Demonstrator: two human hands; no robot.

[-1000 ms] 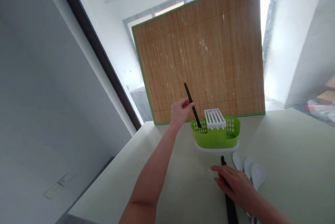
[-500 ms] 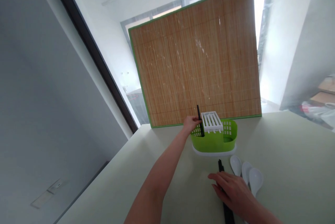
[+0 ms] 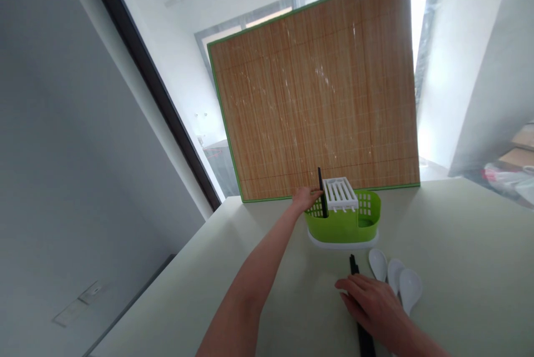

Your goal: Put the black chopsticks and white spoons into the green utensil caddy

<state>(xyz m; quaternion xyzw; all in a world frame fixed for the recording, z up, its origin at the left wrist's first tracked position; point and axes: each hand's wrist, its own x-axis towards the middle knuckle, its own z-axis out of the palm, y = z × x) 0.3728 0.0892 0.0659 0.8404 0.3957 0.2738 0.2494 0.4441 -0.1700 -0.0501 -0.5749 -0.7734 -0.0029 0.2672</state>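
Note:
A pair of black chopsticks [image 3: 323, 206] stands nearly upright in the left compartment of a green utensil caddy [image 3: 340, 227] with a slotted white top [image 3: 340, 193]. My left hand [image 3: 306, 199] reaches out to the caddy and pinches the chopsticks at mid-length. Below it, a bundle of black chopsticks [image 3: 365, 339] lies on the table. Over this bundle rests my right hand [image 3: 373, 301], palm down, its thumb apart from its fingers and nothing gripped. Just right of that hand are three white spoons [image 3: 411, 287], their handles partly hidden behind it.
The pale table [image 3: 467, 257] runs back to a bamboo mat [image 3: 317, 101] with green edging, which stands upright behind the caddy. A dark-framed window lies beyond. Cardboard and plastic bags [image 3: 511, 176] are at the far right, past the table's edge.
The chopsticks in my left hand have tipped slightly more upright in the caddy. My right hand stays over the bundle. The whole view has shifted a little.

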